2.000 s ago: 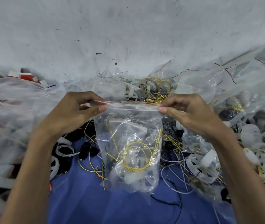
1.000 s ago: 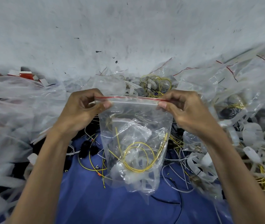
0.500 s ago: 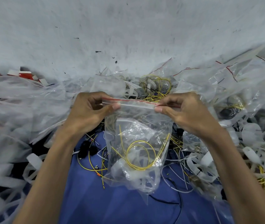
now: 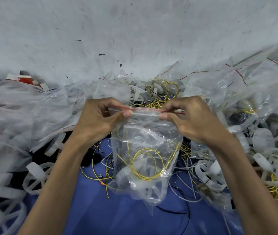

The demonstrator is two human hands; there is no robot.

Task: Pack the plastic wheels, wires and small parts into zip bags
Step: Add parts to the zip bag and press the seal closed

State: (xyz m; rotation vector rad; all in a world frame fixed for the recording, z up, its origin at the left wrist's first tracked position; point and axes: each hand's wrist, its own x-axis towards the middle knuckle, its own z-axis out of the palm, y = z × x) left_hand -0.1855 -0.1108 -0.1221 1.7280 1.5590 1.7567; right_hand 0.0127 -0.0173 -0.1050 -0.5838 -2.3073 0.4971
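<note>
A clear zip bag (image 4: 145, 150) with a red seal strip hangs in the middle of the head view. Inside it lie a coiled yellow wire (image 4: 147, 164) and a white plastic wheel (image 4: 126, 175). My left hand (image 4: 99, 119) pinches the seal strip at its left part, thumb in front. My right hand (image 4: 187, 119) pinches the strip at its right part. The two thumbs are a short gap apart along the strip. The bag's bottom hangs just above a blue cloth (image 4: 117, 216).
Loose white plastic wheels (image 4: 262, 158) and yellow wires (image 4: 162, 89) lie piled right and behind the bag. Heaps of clear bags (image 4: 21, 107) cover the left and far right. A grey wall (image 4: 134, 31) rises behind. Red-and-white boxes (image 4: 24, 78) sit far left.
Both hands slid inward along the red seal strip, so the gap between the thumbs has shrunk. The bag stayed hanging in about the same place.
</note>
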